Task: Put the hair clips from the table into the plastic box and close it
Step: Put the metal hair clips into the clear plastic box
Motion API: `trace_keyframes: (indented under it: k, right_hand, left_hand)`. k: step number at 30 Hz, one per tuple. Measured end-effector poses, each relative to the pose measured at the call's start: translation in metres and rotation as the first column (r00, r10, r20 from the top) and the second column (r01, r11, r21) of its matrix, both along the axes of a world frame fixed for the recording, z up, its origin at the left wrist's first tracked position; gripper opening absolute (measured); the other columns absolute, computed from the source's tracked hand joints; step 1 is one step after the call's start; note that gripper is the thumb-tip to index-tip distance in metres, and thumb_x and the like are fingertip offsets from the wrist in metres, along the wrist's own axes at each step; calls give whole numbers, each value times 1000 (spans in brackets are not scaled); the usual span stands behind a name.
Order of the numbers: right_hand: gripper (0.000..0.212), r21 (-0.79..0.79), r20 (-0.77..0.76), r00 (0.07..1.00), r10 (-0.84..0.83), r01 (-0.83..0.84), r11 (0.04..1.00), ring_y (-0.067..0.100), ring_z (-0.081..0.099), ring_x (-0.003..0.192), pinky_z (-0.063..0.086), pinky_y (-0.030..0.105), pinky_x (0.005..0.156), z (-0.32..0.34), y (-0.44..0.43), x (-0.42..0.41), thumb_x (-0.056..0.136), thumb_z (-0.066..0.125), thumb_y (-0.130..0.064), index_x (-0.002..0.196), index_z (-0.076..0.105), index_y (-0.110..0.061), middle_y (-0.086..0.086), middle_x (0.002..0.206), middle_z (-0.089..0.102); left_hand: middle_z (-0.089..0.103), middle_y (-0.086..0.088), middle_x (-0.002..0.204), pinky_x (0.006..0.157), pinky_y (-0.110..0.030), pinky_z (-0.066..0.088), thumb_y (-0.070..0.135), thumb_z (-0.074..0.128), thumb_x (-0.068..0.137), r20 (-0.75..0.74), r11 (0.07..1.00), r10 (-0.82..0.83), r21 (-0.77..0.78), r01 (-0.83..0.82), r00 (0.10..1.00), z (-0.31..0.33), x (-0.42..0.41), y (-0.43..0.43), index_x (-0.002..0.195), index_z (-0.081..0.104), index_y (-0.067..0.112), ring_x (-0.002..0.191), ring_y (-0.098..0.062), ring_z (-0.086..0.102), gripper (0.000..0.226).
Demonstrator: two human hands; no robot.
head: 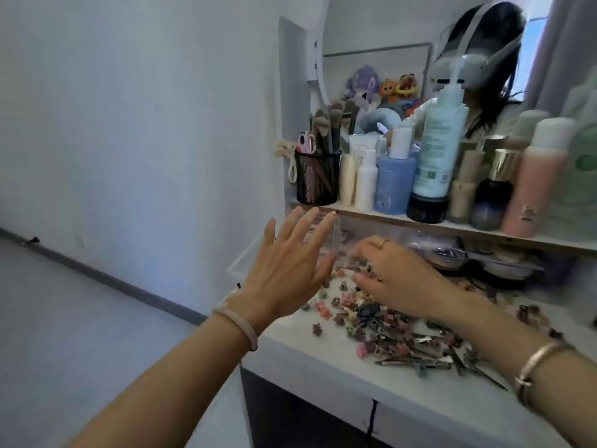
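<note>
Clear plastic box (pixel 329 240) is sitting at 11 o'clock of the hair clips (pixel 397 331) heaped on the white table (pixel 307 354); left hand (pixel 287 270) is hovering at it, fingers spread wide, likely steadying it. Right hand (pixel 397 279) is pinching a few clips at the box's rim, probably for dropping in, while the bottle shelf (pixel 452 226) at 12 o'clock is crowding the reach overhead.

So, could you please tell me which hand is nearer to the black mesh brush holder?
Left. The left hand is raised just below the brush holder; the right hand is lower, rightward, over the hair clips.
</note>
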State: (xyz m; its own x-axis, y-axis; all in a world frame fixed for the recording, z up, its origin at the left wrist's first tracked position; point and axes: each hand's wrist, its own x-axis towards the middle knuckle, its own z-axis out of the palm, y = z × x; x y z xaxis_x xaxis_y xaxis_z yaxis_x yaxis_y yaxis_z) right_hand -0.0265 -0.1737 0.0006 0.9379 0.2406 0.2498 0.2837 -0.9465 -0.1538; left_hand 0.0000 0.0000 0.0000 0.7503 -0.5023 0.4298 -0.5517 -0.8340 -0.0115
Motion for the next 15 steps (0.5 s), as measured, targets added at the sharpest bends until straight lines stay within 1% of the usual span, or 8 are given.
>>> trace_keyframes:
  k: [1, 3, 5, 7, 9, 10, 12, 15]
  right_hand:
    - [32, 12, -57, 998, -5, 6, 1000, 14, 50, 111, 43, 30, 93, -5, -1, 1, 91, 49, -37, 120, 53, -23, -2, 125, 54]
    - [26, 8, -128, 992, 11, -10, 1000, 13, 58, 99, 47, 30, 86, -14, -3, 4, 90, 53, -37, 111, 60, -22, -3, 111, 64]
    - [25, -16, -185, 983, 14, -17, 1000, 13, 61, 94, 50, 32, 83, -22, 2, 5, 89, 54, -38, 106, 63, -22, -5, 104, 67]
    - [26, -34, -206, 979, -8, 0, 999, 15, 61, 93, 50, 33, 81, -28, 8, 7, 89, 55, -39, 106, 66, -22, -5, 102, 68]
    - [27, -71, -203, 978, -41, 27, 997, 18, 61, 91, 51, 32, 77, -34, 14, 12, 88, 57, -39, 103, 67, -20, -2, 101, 68]
    - [27, -89, -218, 974, -63, 45, 995, 19, 62, 88, 51, 33, 76, -36, 17, 14, 88, 57, -39, 100, 67, -17, -1, 99, 68]
    - [27, -96, -247, 965, -91, 69, 993, 22, 63, 86, 53, 36, 76, -39, 22, 20, 88, 56, -36, 96, 67, -13, 4, 96, 69]
    - [25, -110, -267, 956, -118, 91, 990, 26, 64, 88, 54, 40, 78, -39, 26, 28, 88, 55, -27, 98, 66, -7, 11, 97, 69]
  left_hand:
    - [14, -1, 157, 116, -44, 9, 53, -5, 76, -29, 1000, -7, 12, 8, 1000, -1, 1, -1, 149, 8, 25, 146, -20, 9, 79]
    - [17, 1, 156, 116, -43, 10, 53, -6, 74, -26, 999, -32, 9, 32, 999, -5, 2, -2, 148, 9, 25, 145, -18, 12, 81]
    - [23, 3, 153, 115, -40, 12, 54, -4, 76, -57, 999, -43, -29, 41, 997, -12, 4, 1, 147, 16, 23, 142, -16, 18, 80]
    - [31, 2, 149, 114, -37, 16, 54, 6, 84, -71, 995, -56, -91, 49, 996, -15, 4, 3, 144, 25, 21, 138, -16, 27, 71]
    - [38, 2, 144, 112, -33, 20, 47, 20, 92, -84, 991, -38, -130, 27, 996, -16, 7, 10, 140, 32, 19, 133, -17, 34, 56]
    - [41, 1, 141, 111, -32, 21, 43, 23, 93, -80, 989, -20, -148, 8, 997, -16, 9, 14, 137, 36, 18, 130, -18, 36, 52]
    - [43, -1, 138, 109, -32, 23, 37, 29, 96, -88, 985, 27, -168, -42, 996, -14, 15, 24, 132, 42, 17, 128, -19, 39, 43]
    - [44, -2, 137, 107, -31, 25, 32, 35, 96, -120, 973, 115, -186, -136, 986, -12, 28, 40, 127, 48, 16, 129, -20, 38, 38]
